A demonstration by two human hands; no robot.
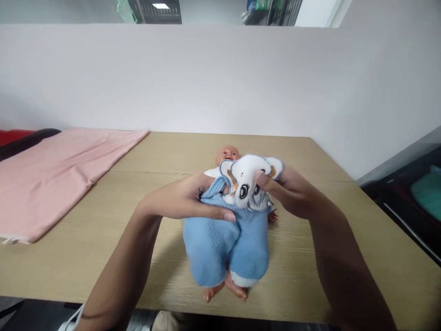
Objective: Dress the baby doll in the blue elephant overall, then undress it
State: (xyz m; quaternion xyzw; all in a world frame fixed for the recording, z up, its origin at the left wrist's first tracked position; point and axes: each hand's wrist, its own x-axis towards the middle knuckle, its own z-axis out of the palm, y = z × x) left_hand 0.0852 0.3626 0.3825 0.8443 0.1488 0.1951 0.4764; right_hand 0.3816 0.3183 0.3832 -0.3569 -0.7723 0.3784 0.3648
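A baby doll lies on its back in the middle of the wooden table, head away from me and bare feet toward the near edge. It wears blue fleece dungarees with a white elephant bib. My left hand grips the blue fabric at the doll's chest, thumb pressed along it. My right hand pinches the top of the elephant bib and holds it raised above the chest. Most of the doll's torso is hidden behind the bib and my hands.
A pink cloth lies spread over the table's left part. A white partition wall stands right behind the table. A dark bin with a teal item sits off the right edge.
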